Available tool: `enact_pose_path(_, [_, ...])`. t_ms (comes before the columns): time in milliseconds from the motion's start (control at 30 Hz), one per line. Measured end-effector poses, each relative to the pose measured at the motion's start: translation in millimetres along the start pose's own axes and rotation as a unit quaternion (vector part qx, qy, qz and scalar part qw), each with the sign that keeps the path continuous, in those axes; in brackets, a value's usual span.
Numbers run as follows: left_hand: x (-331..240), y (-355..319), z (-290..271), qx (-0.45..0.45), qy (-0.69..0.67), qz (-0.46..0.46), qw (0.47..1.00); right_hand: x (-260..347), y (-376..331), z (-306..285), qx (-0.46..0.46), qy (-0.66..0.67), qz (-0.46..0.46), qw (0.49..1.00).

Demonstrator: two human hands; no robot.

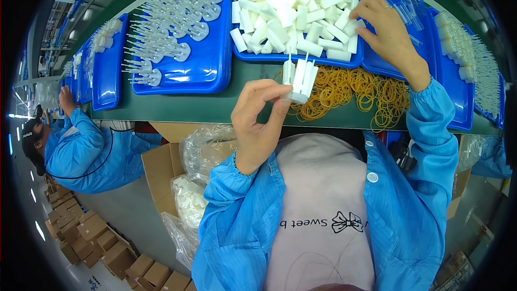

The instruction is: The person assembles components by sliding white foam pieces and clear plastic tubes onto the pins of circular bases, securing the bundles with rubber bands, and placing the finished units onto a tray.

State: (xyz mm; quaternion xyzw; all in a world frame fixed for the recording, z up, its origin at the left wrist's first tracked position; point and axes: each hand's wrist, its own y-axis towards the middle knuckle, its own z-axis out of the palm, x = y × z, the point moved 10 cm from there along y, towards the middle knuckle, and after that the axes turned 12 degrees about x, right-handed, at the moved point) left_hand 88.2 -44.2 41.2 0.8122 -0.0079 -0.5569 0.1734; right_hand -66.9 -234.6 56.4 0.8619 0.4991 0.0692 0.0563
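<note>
My left hand (258, 118) pinches the round base of a clear plastic pronged holder (297, 97) between thumb and fingers. White foam pieces sit on some of its upright prongs; thin bare prong tips stick up above them. Over the right edge of a blue tray heaped with white foam pieces (280, 27), my right hand (389, 35) closes its thumb and fingers on a small white foam piece (353, 27). Loose yellow-brown rubber bands (353, 90) lie on the green table just right of the held holder.
At the left, a blue tray (188, 75) carries rows of clear pronged holders. Right of the foam stands a blue tray with clear plastic pieces (406, 11). Further blue trays flank both sides. A person in blue (81, 148) works at the far left; an open carton (161, 178) stands below the table.
</note>
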Motion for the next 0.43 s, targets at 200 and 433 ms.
enact_pose_path(200, [-9, 2, 5, 0.019, 0.031, 0.013, 0.999, -1, -11, 13, 0.003, 0.106, 0.015, 0.994])
enact_pose_path(433, [-21, 0, 24, 0.079, 0.008, 0.052, 0.995, 38, -21, -17, -0.011, 0.183, -0.038, 0.982])
